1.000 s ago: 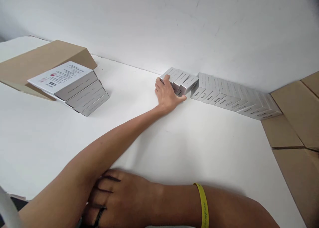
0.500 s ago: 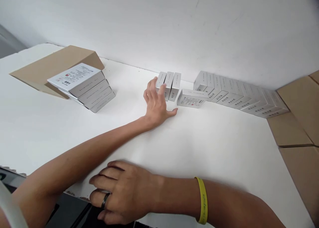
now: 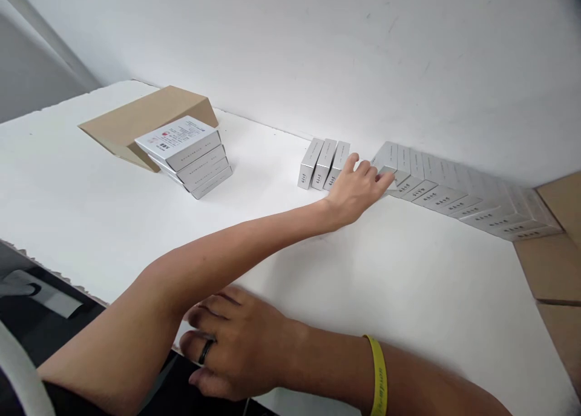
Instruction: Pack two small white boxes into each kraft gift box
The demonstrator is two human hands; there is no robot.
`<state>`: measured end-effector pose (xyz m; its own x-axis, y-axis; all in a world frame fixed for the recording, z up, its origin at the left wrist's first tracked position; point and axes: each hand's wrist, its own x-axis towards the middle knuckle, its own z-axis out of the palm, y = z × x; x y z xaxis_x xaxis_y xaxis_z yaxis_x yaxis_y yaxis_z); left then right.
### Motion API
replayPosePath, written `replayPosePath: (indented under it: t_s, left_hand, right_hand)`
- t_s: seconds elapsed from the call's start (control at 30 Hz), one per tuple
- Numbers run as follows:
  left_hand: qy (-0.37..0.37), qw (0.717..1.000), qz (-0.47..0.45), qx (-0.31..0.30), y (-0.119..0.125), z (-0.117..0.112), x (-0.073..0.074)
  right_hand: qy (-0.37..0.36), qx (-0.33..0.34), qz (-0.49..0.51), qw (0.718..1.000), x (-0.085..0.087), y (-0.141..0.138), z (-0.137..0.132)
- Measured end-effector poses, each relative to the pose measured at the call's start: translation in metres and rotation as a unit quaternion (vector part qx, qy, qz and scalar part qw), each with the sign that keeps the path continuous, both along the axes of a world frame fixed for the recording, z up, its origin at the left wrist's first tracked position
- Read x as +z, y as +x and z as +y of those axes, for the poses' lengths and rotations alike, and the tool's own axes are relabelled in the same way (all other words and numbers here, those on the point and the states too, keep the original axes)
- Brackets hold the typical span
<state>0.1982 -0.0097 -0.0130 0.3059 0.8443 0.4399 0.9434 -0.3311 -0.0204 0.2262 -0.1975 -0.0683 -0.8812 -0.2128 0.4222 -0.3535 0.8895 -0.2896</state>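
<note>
The white table (image 3: 408, 270) meets a white wall (image 3: 318, 52); the left hand (image 3: 358, 189) rests its curled fingers on the end box (image 3: 388, 158) of a leaning row (image 3: 454, 189) along that wall, though I cannot tell whether it grips; three upright boxes (image 3: 323, 163) stand just beside; the right hand (image 3: 236, 349) lies flat and empty at the near edge; brown cartons (image 3: 551, 264) fill the right corner.

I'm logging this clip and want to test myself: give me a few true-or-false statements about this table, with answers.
1. The left hand touches the near end of the leaning row of boxes. True.
2. Three boxes stand on edge, apart from that row. True.
3. The stack of boxes rests against the wall. False: it rests against a cardboard carton.
4. The right hand holds a box. False: it lies empty on the table edge.
</note>
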Motion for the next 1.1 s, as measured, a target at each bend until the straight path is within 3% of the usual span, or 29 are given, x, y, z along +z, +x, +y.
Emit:
replayPosePath:
  t_s: [0.13, 0.33, 0.47, 0.53, 0.63, 0.77, 0.87, 1.0, 1.1]
  left_hand:
    - [-0.002, 0.995, -0.075, 0.064, -0.004, 0.007, 0.005]
    - [-0.016, 0.966, -0.196, 0.169, -0.011, 0.033, 0.013]
    - [-0.099, 0.930, -0.276, 0.223, -0.036, 0.063, 0.014]
    - [-0.123, 0.910, -0.321, 0.233, -0.053, 0.076, 0.011]
    - [-0.096, 0.904, -0.355, 0.219, -0.077, 0.088, 0.000]
    - [-0.098, 0.891, -0.393, 0.205, -0.089, 0.090, -0.010]
    - [-0.141, 0.893, -0.375, 0.205, -0.081, 0.084, 0.006]
    - [-0.294, 0.889, -0.229, 0.266, -0.062, 0.067, 0.051]
    - [-0.348, 0.879, -0.176, 0.273, -0.052, 0.060, 0.075]
  right_hand:
    - [0.012, 0.002, -0.022, 1.000, 0.001, 0.000, 0.000]
    - [0.024, -0.003, -0.040, 0.999, -0.001, -0.001, -0.001]
    - [0.026, -0.010, -0.032, 0.999, 0.003, 0.001, -0.002]
    - [0.026, -0.015, -0.024, 0.999, 0.005, 0.002, -0.002]
    - [0.029, -0.021, -0.024, 0.999, 0.007, 0.002, -0.001]
    - [0.031, -0.013, -0.027, 0.999, 0.007, 0.001, -0.001]
    - [0.031, -0.021, -0.013, 0.999, 0.006, 0.001, -0.001]
    - [0.029, -0.028, 0.039, 0.998, 0.001, 0.001, -0.002]
    - [0.028, -0.033, 0.084, 0.996, -0.003, -0.001, -0.002]
